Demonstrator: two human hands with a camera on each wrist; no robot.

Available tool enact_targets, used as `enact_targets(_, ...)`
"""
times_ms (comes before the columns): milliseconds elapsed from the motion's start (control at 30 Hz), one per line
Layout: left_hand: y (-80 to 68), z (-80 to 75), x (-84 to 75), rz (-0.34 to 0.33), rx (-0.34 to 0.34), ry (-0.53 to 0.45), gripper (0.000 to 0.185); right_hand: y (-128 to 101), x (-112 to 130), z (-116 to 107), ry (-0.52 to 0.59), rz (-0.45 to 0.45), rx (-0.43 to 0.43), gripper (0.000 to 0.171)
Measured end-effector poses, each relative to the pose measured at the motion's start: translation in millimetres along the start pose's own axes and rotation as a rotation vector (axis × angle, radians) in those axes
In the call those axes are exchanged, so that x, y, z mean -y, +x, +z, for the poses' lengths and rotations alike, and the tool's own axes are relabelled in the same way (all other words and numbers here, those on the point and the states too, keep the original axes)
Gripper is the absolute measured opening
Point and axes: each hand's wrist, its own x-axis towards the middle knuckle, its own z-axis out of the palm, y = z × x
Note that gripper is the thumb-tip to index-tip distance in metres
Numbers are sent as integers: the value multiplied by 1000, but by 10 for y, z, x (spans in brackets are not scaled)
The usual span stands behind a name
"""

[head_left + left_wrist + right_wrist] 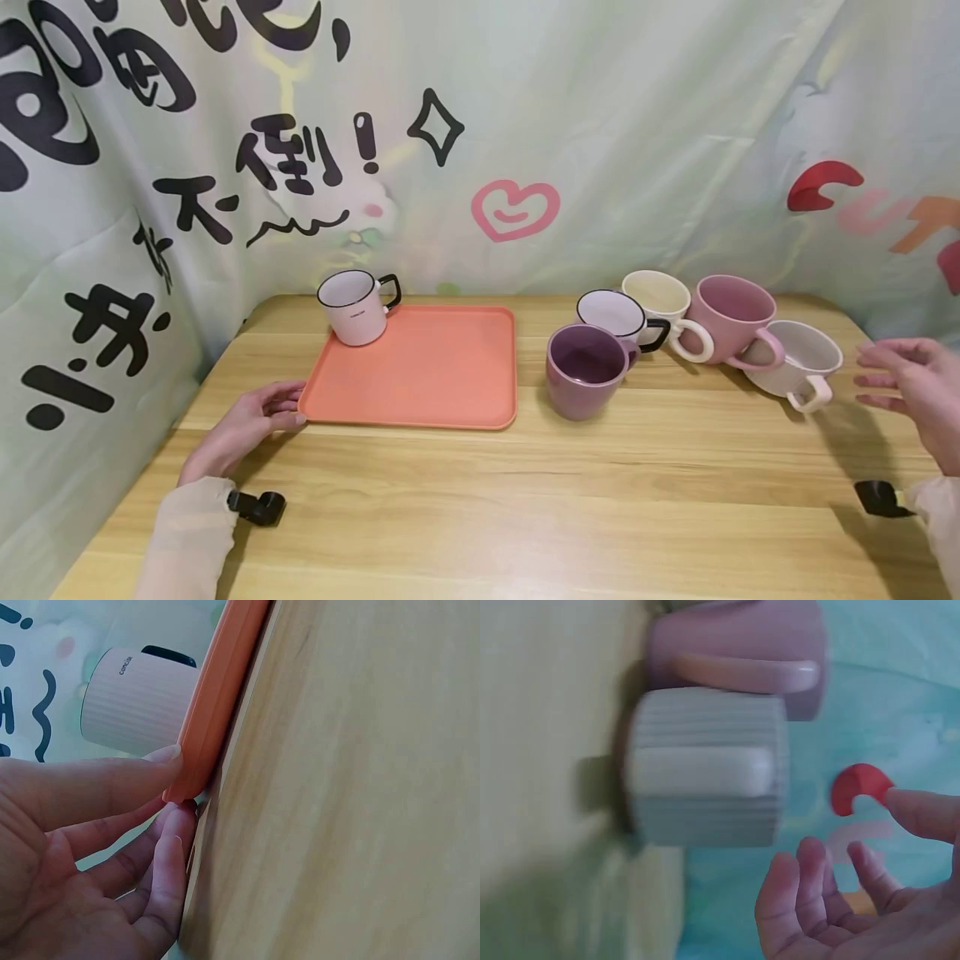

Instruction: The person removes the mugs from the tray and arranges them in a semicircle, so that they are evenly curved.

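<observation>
At its near left corner, the coral tray [420, 375] is pinched by my left hand [251, 421]; in the left wrist view the thumb [161, 761] lies on the rim with fingertips below it. A pale pink mug [352, 310] with a black rim and black handle stands upright on the tray's far left corner. To the right, my right hand [915, 387] hovers beside a white ribbed mug [783, 367], apart from it and holding nothing. Its fingers are loosely bent in the right wrist view, pointing toward that mug [705, 769].
Right of the tray stand a purple mug [581, 375], a white mug with black rim [611, 312], a cream mug [656, 293] and a pink mug [731, 312], close together. A printed curtain [600, 125] hangs behind the wooden table [525, 508].
</observation>
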Motion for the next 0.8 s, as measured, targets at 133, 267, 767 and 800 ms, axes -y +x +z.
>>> enact_targets(133, 18, 0, -6, -2, -2, 16, 61, 42, 215, 125, 156, -91, -12, 9)
enact_targets(267, 14, 1, 0, -7, 3, 11, 62, -321, 813, 683, 174, -116, 15, 10)
enact_targets(767, 19, 7, 14, -5, 2, -5, 60, -370, 1491, 1411, 17, -88, 164, 31)
enact_targets(800, 19, 10, 10, -5, 2, -8, 60, -357, 1517, 1443, -4, -88, 175, 32)
